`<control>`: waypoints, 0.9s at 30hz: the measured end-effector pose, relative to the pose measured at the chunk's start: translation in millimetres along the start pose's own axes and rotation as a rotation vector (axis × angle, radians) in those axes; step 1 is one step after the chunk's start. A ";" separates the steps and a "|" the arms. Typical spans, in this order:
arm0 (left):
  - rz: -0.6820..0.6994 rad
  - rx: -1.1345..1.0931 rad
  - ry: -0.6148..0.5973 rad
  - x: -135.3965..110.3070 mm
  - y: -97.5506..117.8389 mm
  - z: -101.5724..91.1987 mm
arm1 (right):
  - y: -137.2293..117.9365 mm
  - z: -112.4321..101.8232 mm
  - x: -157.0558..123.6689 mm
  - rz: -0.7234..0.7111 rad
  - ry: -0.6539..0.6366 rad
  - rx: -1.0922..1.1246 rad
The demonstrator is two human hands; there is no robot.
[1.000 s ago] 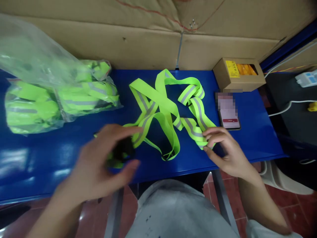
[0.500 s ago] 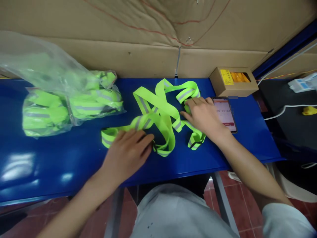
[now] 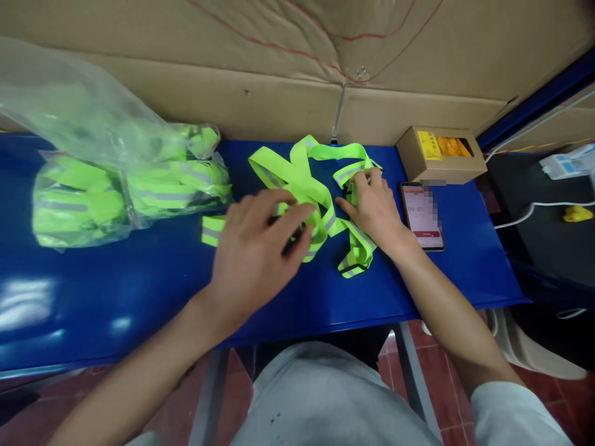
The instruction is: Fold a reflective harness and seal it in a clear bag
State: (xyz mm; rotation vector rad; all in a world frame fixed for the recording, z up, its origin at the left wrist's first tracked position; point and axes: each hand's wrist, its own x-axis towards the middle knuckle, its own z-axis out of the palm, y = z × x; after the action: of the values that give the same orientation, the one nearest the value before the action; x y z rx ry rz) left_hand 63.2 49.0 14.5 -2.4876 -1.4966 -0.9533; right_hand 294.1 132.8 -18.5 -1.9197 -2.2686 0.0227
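Note:
A neon-yellow reflective strap with grey stripes and black buckles lies in loose, crossing loops on the blue table. Over its left part, my left hand is raised a little, fingers curled and thumb close to the forefinger around a dark buckle and webbing, partly hidden. The palm blocks much of the strap beneath. My right hand rests on the strap's right part, thumb and fingers bent around a gathered section. Just below the right hand, a buckled strap end sits on the table.
Clear plastic bags filled with similar neon straps stand on the left of the table. At the right are a phone showing a timer and a cardboard box with orange contents. A cardboard-covered wall borders the back.
My left hand has risen and moved right and away from me, and the strap's left loops have shifted with it. My right hand stays on the same section, its fingers slightly more bent.

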 end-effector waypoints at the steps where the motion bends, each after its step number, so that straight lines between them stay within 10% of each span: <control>1: 0.036 -0.010 -0.043 0.2 5.9 4.1 | 1.9 1.6 1.5 -0.014 -0.013 0.031; 7: -0.046 -0.199 -0.159 9.6 13.8 32.6 | 5.0 -12.7 -9.9 -0.241 0.053 0.222; 14: -0.389 -0.600 -0.029 26.3 -2.9 50.2 | -11.2 -32.8 -31.4 -0.451 0.305 0.531; 27: -0.332 -0.780 0.036 24.8 -11.8 41.8 | -5.7 -32.2 -34.4 -0.221 0.060 0.981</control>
State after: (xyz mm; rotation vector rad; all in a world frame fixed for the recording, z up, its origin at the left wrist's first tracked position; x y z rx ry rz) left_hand 81.0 89.8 -8.3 -2.6716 -1.8194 -1.9453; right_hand 298.4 95.0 9.9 -1.1226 -1.8426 0.8526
